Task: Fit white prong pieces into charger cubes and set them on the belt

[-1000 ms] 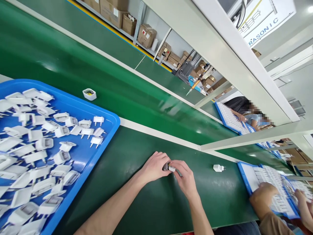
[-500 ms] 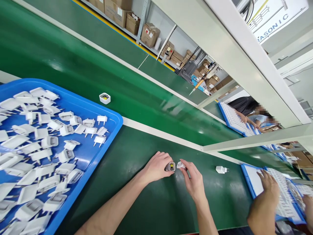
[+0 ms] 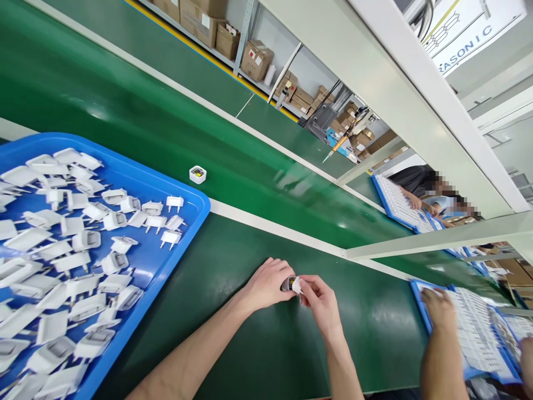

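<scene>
The left hand [image 3: 266,284] rests on the green desk [image 3: 233,333] and grasps a small charger body [image 3: 288,284], whose open end with a yellow part inside faces to the right. The right hand [image 3: 320,303] pinches a small white plug cap [image 3: 296,285] between the fingertips and holds it against this open end, so the two parts touch each other. Both hands are closed on their parts, near the middle of the desk, just in front of the white rail [image 3: 270,225]. To the left lies a blue tray [image 3: 175,266], full of white plug caps [image 3: 83,255] with two pins each, piled without order. Behind the rail, on the green conveyor belt [image 3: 125,111], stands one open white charger shell [image 3: 197,174] with a yellow part inside, just beyond the tray corner. At the right edge, another person's hand [image 3: 435,305] lies on a second blue tray [image 3: 420,305] with white parts in rows.
</scene>
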`<state>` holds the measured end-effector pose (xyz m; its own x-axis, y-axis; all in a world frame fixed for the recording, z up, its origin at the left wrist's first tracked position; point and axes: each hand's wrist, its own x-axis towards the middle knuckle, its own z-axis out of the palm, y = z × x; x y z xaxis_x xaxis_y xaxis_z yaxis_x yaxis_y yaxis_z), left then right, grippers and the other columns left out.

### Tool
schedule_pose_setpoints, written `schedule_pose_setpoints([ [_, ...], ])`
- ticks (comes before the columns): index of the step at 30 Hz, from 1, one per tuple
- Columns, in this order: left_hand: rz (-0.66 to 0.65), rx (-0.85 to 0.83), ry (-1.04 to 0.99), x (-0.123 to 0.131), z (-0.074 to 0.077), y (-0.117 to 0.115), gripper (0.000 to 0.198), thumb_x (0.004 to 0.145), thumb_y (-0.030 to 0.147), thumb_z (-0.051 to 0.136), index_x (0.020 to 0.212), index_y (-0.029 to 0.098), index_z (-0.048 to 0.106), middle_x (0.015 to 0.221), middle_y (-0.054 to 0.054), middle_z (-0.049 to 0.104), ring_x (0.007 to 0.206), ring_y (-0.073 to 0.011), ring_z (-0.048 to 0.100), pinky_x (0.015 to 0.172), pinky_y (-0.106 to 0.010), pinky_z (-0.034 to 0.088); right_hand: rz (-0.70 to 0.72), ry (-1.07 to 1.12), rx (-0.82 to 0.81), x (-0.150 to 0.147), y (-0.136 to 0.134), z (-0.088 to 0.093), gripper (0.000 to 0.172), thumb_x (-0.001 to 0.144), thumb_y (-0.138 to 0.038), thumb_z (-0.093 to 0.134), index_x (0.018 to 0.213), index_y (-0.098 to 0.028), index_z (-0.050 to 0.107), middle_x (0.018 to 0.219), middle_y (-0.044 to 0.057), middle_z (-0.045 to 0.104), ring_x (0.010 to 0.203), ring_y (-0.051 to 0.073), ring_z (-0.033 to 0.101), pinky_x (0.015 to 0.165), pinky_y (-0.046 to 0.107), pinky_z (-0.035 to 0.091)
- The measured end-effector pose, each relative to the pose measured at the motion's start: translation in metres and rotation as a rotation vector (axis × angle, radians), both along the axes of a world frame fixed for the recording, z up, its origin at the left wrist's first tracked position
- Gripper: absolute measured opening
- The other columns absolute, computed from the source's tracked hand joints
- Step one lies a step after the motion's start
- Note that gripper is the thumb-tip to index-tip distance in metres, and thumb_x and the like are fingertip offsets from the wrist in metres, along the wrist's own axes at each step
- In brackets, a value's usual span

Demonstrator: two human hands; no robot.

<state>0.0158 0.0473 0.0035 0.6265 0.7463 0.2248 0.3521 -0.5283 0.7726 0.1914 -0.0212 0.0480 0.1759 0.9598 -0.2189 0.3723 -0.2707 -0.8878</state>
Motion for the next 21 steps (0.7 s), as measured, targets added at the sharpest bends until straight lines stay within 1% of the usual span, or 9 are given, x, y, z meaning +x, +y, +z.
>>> schedule_pose_setpoints([
  [4,-0.005,-0.009,-0.006,0.000,-0.001,0.000,0.014,0.086,0.033,0.068,0.092,0.021,0.061,0.095,0.000,0.064,0.089,-0.0183,0.058,0.081,-0.035,0.037,0.035,0.093,-0.028,0.001,-0.001,0.002,0.044,0.086,-0.054,0.073,0.111,-0.019,0.063,0.076,0.002,0.069,0.061,0.018,0.065,0.055,0.029,0.052],
  [6,-0.007,-0.016,-0.010,0.000,-0.001,0.000,0.016,0.085,0.033,0.070,0.093,0.022,0.062,0.097,0.001,0.064,0.090,-0.0181,0.059,0.082,-0.034,0.037,0.027,0.113,-0.025,0.004,-0.003,0.004,0.045,0.085,-0.054,0.074,0.112,-0.021,0.059,0.085,0.004,0.073,0.065,0.020,0.069,0.057,0.031,0.056],
  [8,-0.004,-0.021,-0.005,0.001,-0.001,0.000,0.018,0.085,0.034,0.072,0.095,0.022,0.063,0.097,0.001,0.065,0.091,-0.0182,0.059,0.083,-0.034,0.037,0.031,0.016,0.001,0.008,-0.005,0.009,0.040,0.086,-0.052,0.073,0.109,-0.022,0.060,0.090,0.005,0.074,0.068,0.021,0.070,0.060,0.032,0.057],
  [10,-0.002,-0.021,0.002,0.000,-0.001,-0.001,0.019,0.086,0.035,0.072,0.097,0.023,0.063,0.098,0.000,0.065,0.091,-0.0185,0.058,0.083,-0.034,0.037,0.076,-0.186,0.065,0.011,-0.007,0.014,0.031,0.089,-0.049,0.070,0.105,-0.023,0.064,0.094,0.006,0.074,0.071,0.020,0.069,0.064,0.032,0.057],
  [12,-0.006,-0.020,0.004,0.000,-0.001,-0.001,0.019,0.087,0.036,0.072,0.097,0.023,0.063,0.098,0.000,0.065,0.092,-0.0188,0.059,0.083,-0.034,0.037,0.174,-0.394,0.164,0.014,-0.006,0.019,0.023,0.094,-0.044,0.065,0.105,-0.024,0.068,0.097,0.006,0.073,0.076,0.021,0.068,0.068,0.033,0.055],
  [14,-0.010,-0.017,0.007,0.000,-0.001,0.000,0.019,0.086,0.035,0.072,0.096,0.022,0.062,0.098,0.000,0.065,0.093,-0.0189,0.059,0.084,-0.034,0.037,0.304,-0.524,0.272,0.014,-0.004,0.021,0.018,0.099,-0.037,0.058,0.106,-0.026,0.070,0.103,0.007,0.071,0.085,0.022,0.066,0.073,0.035,0.055],
  [16,-0.008,-0.011,0.016,0.001,-0.001,0.000,0.018,0.086,0.033,0.073,0.094,0.022,0.061,0.097,0.001,0.065,0.093,-0.0189,0.059,0.084,-0.034,0.037,0.427,-0.588,0.338,0.012,0.000,0.020,0.019,0.101,-0.031,0.053,0.109,-0.027,0.070,0.107,0.007,0.070,0.093,0.024,0.065,0.079,0.038,0.054],
  [18,-0.009,-0.007,0.024,0.001,-0.002,0.000,0.018,0.085,0.031,0.073,0.092,0.021,0.060,0.096,0.001,0.064,0.092,-0.0186,0.059,0.084,-0.034,0.037,0.498,-0.606,0.357,0.011,0.005,0.017,0.020,0.102,-0.028,0.051,0.110,-0.028,0.069,0.108,0.007,0.068,0.098,0.025,0.063,0.084,0.040,0.054],
  [21,-0.004,-0.009,0.024,0.002,-0.003,0.000,0.018,0.083,0.031,0.073,0.091,0.021,0.060,0.095,0.001,0.063,0.090,-0.0182,0.058,0.083,-0.034,0.037,0.498,-0.589,0.345,0.012,0.008,0.011,0.015,0.102,-0.027,0.054,0.109,-0.026,0.067,0.106,0.007,0.067,0.097,0.024,0.063,0.084,0.039,0.054],
])
